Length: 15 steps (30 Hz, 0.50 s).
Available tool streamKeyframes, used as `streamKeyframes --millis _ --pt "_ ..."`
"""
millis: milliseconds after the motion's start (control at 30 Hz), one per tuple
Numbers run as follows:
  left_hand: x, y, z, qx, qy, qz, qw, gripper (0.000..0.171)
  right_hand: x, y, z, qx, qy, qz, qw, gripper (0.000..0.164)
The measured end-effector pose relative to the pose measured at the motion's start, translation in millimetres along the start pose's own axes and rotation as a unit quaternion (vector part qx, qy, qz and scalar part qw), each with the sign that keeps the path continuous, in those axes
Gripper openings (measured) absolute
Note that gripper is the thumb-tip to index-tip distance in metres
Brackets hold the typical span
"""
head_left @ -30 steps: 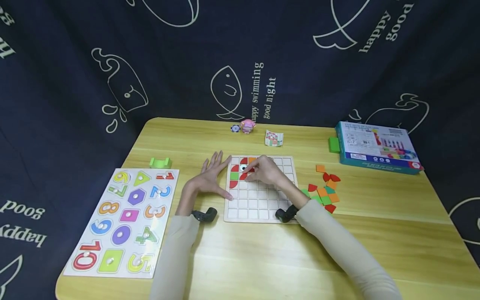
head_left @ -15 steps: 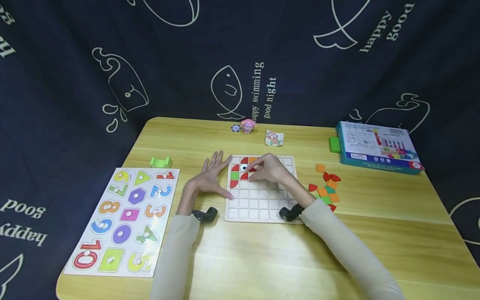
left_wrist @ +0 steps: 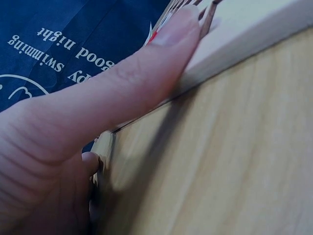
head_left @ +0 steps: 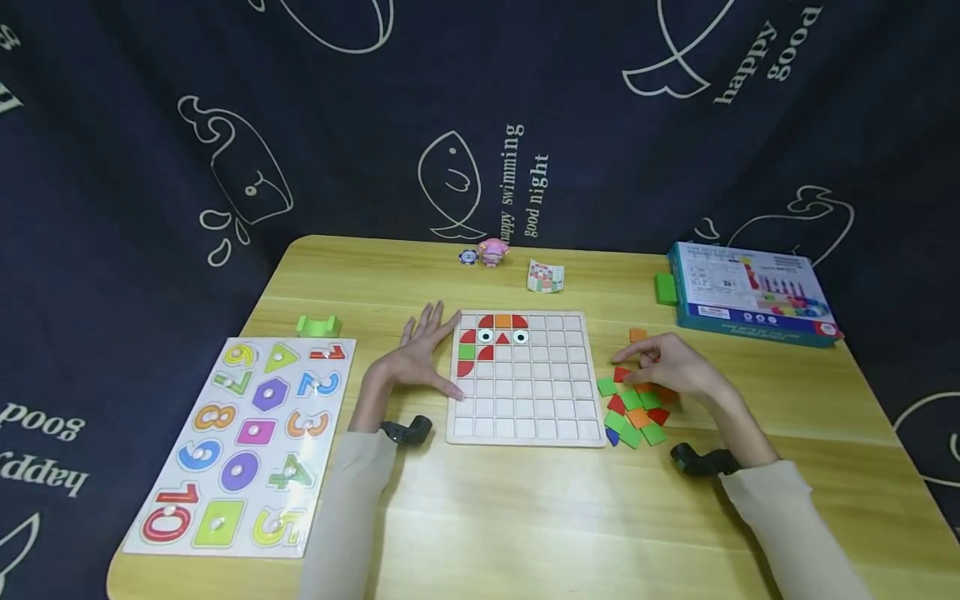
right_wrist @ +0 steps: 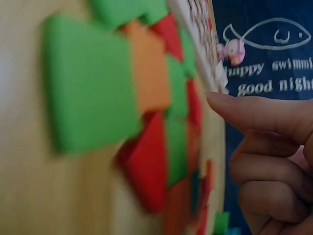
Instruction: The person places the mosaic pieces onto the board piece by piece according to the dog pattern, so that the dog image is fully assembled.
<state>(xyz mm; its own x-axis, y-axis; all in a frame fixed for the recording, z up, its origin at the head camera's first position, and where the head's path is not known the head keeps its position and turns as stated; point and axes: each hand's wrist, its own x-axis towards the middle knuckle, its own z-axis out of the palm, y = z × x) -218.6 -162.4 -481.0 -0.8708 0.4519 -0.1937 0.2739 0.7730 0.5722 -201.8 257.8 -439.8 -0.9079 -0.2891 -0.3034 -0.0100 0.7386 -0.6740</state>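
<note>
My left hand (head_left: 418, 354) spreads its fingers along the left edge of a white grid board (head_left: 517, 408). In the left wrist view the thumb (left_wrist: 142, 73) rests on the board's rim. In the board's upper left cells lie several red quarter-round tiles, a green square tile (head_left: 467, 352), an orange square tile (head_left: 502, 321), a red triangle tile (head_left: 502, 339) and two eye tiles. Off the board's right side, my right hand (head_left: 667, 364) hovers at a pile of loose tiles (head_left: 632, 400), index finger and thumb apart, the other fingers curled. I see nothing between them.
A number puzzle board (head_left: 243, 446) lies at the left, with a green block (head_left: 318, 326) behind it. At the back are a pink figurine (head_left: 492, 252), a small chip (head_left: 468, 257) and a pattern card (head_left: 545, 277). A box (head_left: 753, 292) and another green block stand back right.
My right hand has moved off the board to the right, over the loose tiles. The red triangle and the second eye tile, covered before, now show. My left hand has stayed put.
</note>
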Motion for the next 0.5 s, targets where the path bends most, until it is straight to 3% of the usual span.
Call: streamKeyframes --millis 167,500 --pt "-1.1 0.1 -0.7 -0.004 0.001 -0.001 1.0 0.137 2.9 9.6 1.4 0.006 -0.016 0.01 1.0 0.033" --pt "-2.0 0.5 -1.1 -0.008 0.002 0.008 0.9999 0.137 7.6 3.8 3.0 -0.043 0.028 0.034 0.998 0.038"
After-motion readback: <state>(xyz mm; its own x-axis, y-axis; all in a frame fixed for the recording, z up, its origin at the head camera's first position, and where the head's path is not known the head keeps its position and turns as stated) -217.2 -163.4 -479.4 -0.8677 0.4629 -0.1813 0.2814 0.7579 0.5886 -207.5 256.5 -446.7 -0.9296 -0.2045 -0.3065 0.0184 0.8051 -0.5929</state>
